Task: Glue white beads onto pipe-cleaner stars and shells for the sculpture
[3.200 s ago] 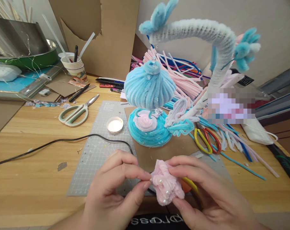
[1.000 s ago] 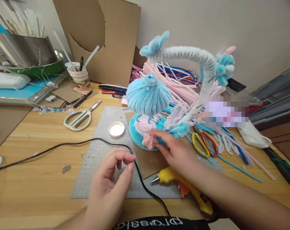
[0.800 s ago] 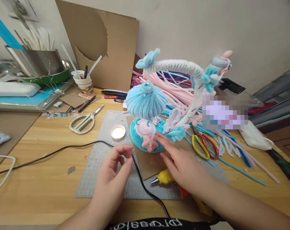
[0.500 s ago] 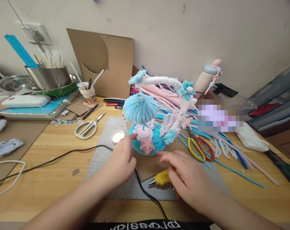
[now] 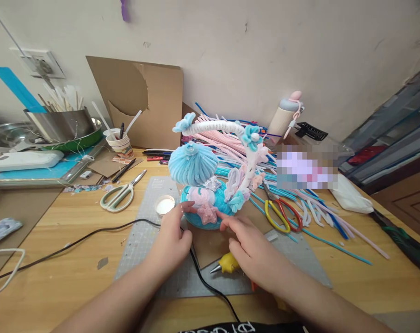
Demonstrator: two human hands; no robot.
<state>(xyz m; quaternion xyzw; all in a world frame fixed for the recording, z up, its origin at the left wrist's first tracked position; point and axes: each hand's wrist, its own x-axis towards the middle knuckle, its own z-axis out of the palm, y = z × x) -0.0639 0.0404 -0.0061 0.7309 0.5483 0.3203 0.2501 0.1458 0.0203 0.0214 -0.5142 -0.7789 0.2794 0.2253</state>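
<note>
In the middle stands a craft piece of fuzzy pipe cleaners. A pleated blue shade (image 5: 193,163) hangs from a white curved arm (image 5: 215,128) with blue flowers, above a round blue base (image 5: 203,223). On the base sit a pink starfish (image 5: 207,213) with pearly dots and a pale pink and white shape (image 5: 200,196). My left hand (image 5: 173,236) has its index finger stretched to the starfish's left side; its thumb stands apart. From the right, my right hand (image 5: 248,243) puts its index fingertip at the starfish's lower right, other fingers loosely bent. Neither hand grasps anything.
A yellow glue gun (image 5: 229,263) lies beside my right hand on the grey cutting mat (image 5: 144,249), near a black cable (image 5: 210,287). Around it are a small white tub (image 5: 164,205), pale green scissors (image 5: 118,198), red and yellow scissors (image 5: 282,216) and piled pipe cleaners (image 5: 224,143).
My right index finger has moved up from the base's lower edge to the starfish. My left fingers have come down to the starfish's left side. The view has shifted slightly.
</note>
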